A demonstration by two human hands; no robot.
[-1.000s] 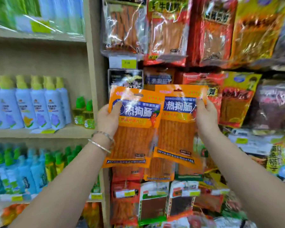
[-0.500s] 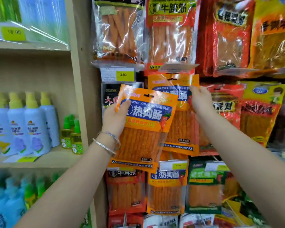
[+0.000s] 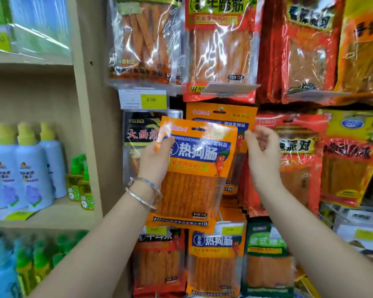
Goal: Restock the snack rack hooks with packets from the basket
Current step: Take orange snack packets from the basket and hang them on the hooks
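Note:
My left hand (image 3: 156,160) grips an orange snack packet (image 3: 194,181) by its upper left corner, thumb on the front, and holds it upright in front of the rack. Behind it a second orange packet (image 3: 221,116) of the same kind hangs from a hook in the middle row. My right hand (image 3: 262,153) hovers at that hanging packet's right edge, fingers loosely curled and holding nothing. The held packet hides most of the hanging one. No basket is in view.
Rows of snack packets cover the rack: clear and red ones (image 3: 220,46) above, red and yellow ones (image 3: 297,160) to the right, more orange ones (image 3: 215,261) below. A 2.00 price tag (image 3: 152,99) hangs at upper left. Left of the wooden post (image 3: 88,117), shelves hold spray bottles (image 3: 32,171).
My right hand lifted its packet onto the hook and let go of it. My left hand carried the other packet up and right, in front of the hung one.

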